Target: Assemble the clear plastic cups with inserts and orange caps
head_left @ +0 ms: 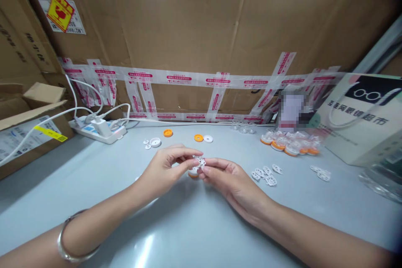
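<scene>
Between the fingertips of both hands sits a small white openwork plastic piece (pixel 199 161), held above the table. My left hand (pixel 172 165) pinches it from the left, my right hand (pixel 224 176) from the right. Just below and behind the fingers lies an orange and white round part (pixel 192 174), partly hidden by them. Several similar white openwork pieces (pixel 265 173) lie to the right of my right hand. Beyond my hands are an orange ring (pixel 198 137), a white ring (pixel 208 138), an orange cap (pixel 168 133) and a white cup-shaped ring (pixel 155 142).
Clear-topped orange and white round pieces (pixel 290 144) are piled at the back right, near a paper bag (pixel 361 121). More white pieces (pixel 320 173) lie at right. A power strip (pixel 99 130) with cables stands back left beside an opened carton (pixel 31 130). A large cardboard box (pixel 188 21) walls the back.
</scene>
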Available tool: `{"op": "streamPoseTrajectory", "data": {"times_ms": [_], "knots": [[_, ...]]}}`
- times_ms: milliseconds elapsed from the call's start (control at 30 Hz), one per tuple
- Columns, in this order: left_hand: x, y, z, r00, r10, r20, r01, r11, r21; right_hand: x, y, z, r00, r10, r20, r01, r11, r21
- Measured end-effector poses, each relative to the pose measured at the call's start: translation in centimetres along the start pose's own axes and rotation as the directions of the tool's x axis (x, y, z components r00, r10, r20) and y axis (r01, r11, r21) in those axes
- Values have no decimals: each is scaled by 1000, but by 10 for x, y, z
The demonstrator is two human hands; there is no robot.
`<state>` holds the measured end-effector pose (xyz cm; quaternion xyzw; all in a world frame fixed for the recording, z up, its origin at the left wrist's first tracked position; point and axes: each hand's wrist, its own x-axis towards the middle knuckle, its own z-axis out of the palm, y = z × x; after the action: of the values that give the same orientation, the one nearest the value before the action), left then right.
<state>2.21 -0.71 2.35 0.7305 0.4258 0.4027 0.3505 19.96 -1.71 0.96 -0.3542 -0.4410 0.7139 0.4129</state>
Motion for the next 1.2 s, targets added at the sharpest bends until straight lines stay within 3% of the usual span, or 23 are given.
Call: {"op": "streamPoseTrajectory", "data": {"times_ms": [167, 367, 633, 833, 1033, 1200], "knots": [[0, -5, -1, 983, 178, -44, -170, 974, 150, 1, 0, 0, 999, 39, -13, -39, 999, -9], [0, -13, -2, 907, 421, 5, -412, 885, 218, 0, -1, -1, 999, 49, 9, -49, 999, -3], [3, -13, -9, 888, 445, 120, -460, 860, 220, 0, -1, 0, 997, 70, -25, -68, 996, 54], [5, -7, -17, 880, 398, 260, -450, 872, 190, 1, -5, 0, 996, 88, 30, -89, 996, 20], [5, -6, -21, 897, 375, 235, -420, 887, 190, 1, -11, -5, 985, 131, 114, -127, 991, -42], [6, -8, -21, 886, 398, 238, -449, 866, 220, 3, -11, -5, 988, 142, 66, -142, 990, -7]]}}
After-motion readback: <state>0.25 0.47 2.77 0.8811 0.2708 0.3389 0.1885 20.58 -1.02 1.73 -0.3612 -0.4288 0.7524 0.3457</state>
